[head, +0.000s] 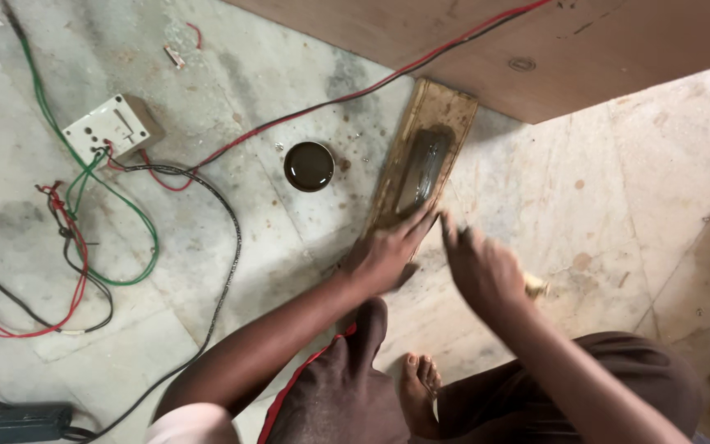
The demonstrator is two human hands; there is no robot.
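Left hand [384, 256] lies flat, fingers spread, pressing down the near end of a long wooden strip [423, 156] on the floor [634, 189]; the strip runs away from the hand toward a plywood sheet [536, 49]. Right hand [482, 271], just beside the left, is curled around something pale at its far side, too blurred to name. The strip looks stiff, flat and fairly light, likely to slide on smooth stone unless pinned. Its middle shines wet, so it probably handles slick and sticky there; the dry edges and ends look the better hold. A small round tin [309, 166] of dark liquid stands left of the strip, apart. Beyond it, farther left, lie a switch box [112, 127] and loose wires [125, 214].
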